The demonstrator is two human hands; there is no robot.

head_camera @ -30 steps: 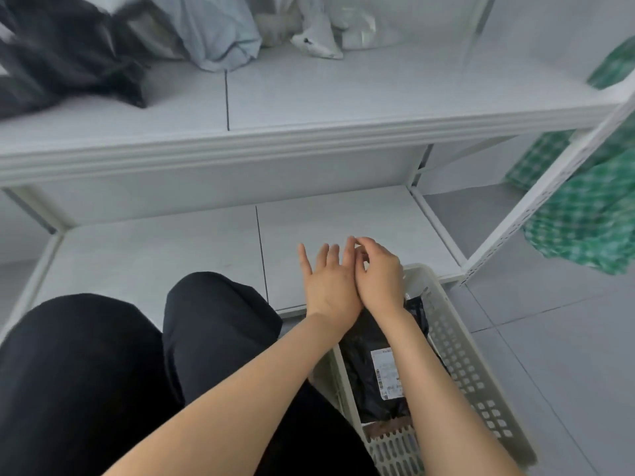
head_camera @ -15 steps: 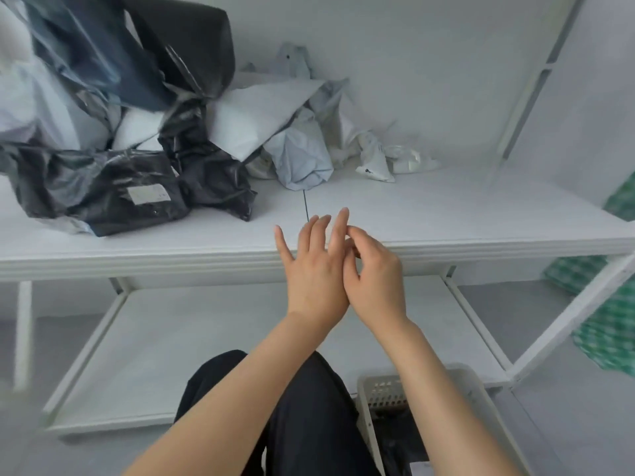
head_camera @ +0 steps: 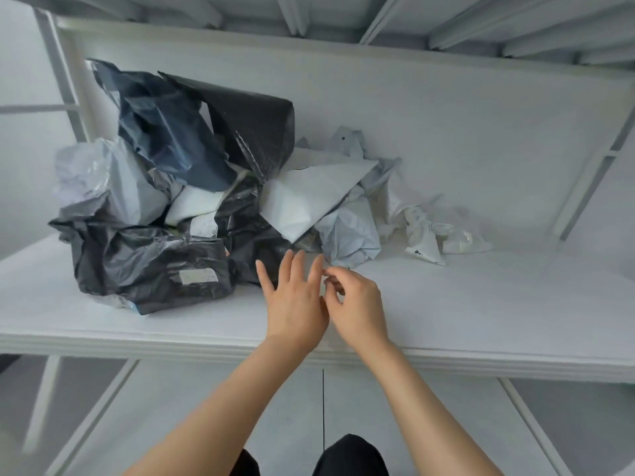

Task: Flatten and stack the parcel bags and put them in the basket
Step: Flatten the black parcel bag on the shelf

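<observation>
Risen to the parcel bags (head_camera: 147, 262) — left hand (head_camera: 296, 300) splayed, right hand (head_camera: 359, 305) curled, empty.

White metal shelf (head_camera: 446, 304), lower shelf (head_camera: 206, 407) beneath, dark trousers (head_camera: 350, 455)

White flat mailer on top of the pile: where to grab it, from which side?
Probably the near pointed corner of the white flat mailer, pinched from the front, shelf-edge side. That corner juts free over the crumpled black bag; the far left end is tucked under the black bubble mailer.
</observation>
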